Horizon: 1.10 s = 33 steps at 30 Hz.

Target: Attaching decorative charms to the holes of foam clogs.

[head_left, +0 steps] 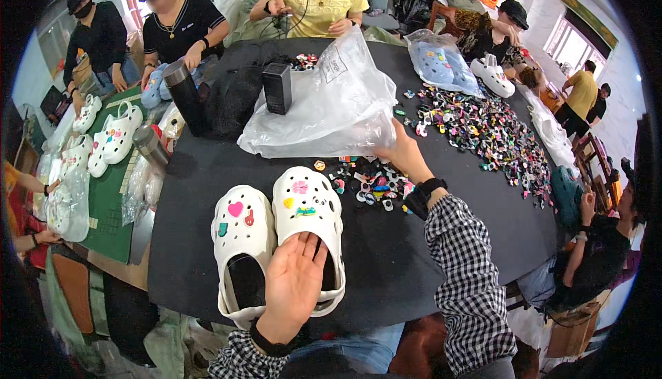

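Note:
Two white clogs lie side by side on the black table in front of me, toes pointing away. The left clog [226, 241] carries pink, red and green charms; the right clog [321, 231] has pink, yellow and teal ones. My left hand [296, 282] is palm up at the right clog's foot opening, fingers stretched toward its upper; whether the fingertips go under the upper is hard to see. Farther off, my right hand [402, 153] grips the near right edge of a clear plastic bag [324, 117]. Beside that wrist lies a small pile of charms [376, 185].
A black box [277, 88] stands on the bag. Left of it are a dark tumbler [185, 96] and a steel flask [150, 146]. A large charm heap [476, 131] spreads at right, below bagged blue clogs [441, 65]. Several people work around the tables.

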{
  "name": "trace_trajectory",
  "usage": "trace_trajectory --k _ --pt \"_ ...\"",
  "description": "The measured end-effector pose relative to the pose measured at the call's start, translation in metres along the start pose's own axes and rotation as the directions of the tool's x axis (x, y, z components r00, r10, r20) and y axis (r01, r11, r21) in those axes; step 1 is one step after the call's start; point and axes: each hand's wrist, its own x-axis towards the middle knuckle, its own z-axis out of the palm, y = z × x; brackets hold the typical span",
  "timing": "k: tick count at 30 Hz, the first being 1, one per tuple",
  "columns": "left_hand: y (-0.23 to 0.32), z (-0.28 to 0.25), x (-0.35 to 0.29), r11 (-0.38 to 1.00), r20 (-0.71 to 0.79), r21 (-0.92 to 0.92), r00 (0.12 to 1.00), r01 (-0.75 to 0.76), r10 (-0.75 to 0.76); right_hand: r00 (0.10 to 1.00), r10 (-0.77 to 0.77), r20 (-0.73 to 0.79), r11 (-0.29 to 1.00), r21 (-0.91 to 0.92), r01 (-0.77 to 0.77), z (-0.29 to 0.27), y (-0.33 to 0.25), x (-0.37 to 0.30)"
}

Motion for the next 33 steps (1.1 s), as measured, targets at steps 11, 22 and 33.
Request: trace_trajectory --k 11,22,33 --pt "0.004 0.006 -0.004 0.999 -0.014 0.033 1.0 -0.017 0.017 0.842 -0.433 -0.322 0.868 0.104 0.486 -0.031 -0.085 0.071" --pt "0.001 0.009 -0.005 0.999 -0.028 0.032 1.0 -0.007 0.008 0.993 0.118 -0.027 0.988 0.103 -0.114 0.014 -0.001 0.06" --pt "0.0 0.005 -0.002 1.0 0.031 0.004 0.999 -0.013 0.013 0.937 -0.349 -0.006 0.936 -0.053 0.349 0.01 0.003 0.015"
